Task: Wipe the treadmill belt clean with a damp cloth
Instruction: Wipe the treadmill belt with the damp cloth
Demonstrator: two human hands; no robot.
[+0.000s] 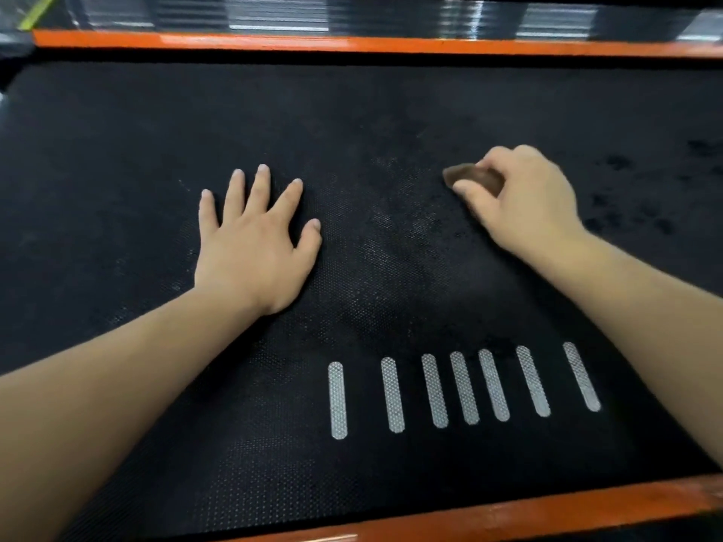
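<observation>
The black treadmill belt (117,150) stretches between two orange side rails (352,43), and a row of white stripes (465,387) is printed on it close to the person. Both bare forearms reach out over the belt.

The left hand (254,244) lies palm down on the belt, beyond the left end of the stripes. Its fingers are straight and fanned, with the thumb out to the side. Its grip is apart and holds nothing.

The right hand (532,205) sits beyond the right end of the stripes, knuckles up and fingers curled under. Its grip is clamped on a small brown cloth (475,178), bunched up and pinched between thumb and fingertips, with one end poking out toward the left hand. The cloth is low over the belt, but I cannot tell whether it touches.

Beyond the stripes, between the two hands, a greyish patch (395,236) looks dusty. Further right of the stripes, past the right hand, dark blotches (626,217) mark the belt.
</observation>
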